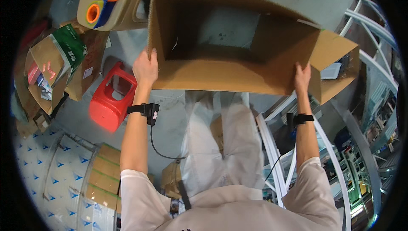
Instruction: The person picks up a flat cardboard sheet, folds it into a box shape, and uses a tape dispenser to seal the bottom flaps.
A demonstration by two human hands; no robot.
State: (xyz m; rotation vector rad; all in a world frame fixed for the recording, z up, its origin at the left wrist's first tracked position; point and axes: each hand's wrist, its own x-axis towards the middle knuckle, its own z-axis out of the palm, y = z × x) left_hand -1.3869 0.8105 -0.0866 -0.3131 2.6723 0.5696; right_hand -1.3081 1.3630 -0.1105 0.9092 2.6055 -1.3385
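A large brown cardboard box (221, 76) is held up in front of me between both hands. Grey floor shows through it, so its far end is at least partly open. My left hand (145, 68) grips the near left edge, thumb on top and fingers mostly hidden behind the cardboard. At the right near corner, my right hand (302, 78) is closed round the edge of the same box. Beyond my left hand, a tape dispenser (104, 10) in blue and orange lies on a beige plastic stool (131, 3).
A red plastic stool (106, 112) lies beside my left forearm. Opened cartons (55, 69) with packaging crowd the left. Another open carton (335, 46) is at the right, near white metal frames (272, 150). Wrapped, patterned stacks (55, 180) fill the lower left.
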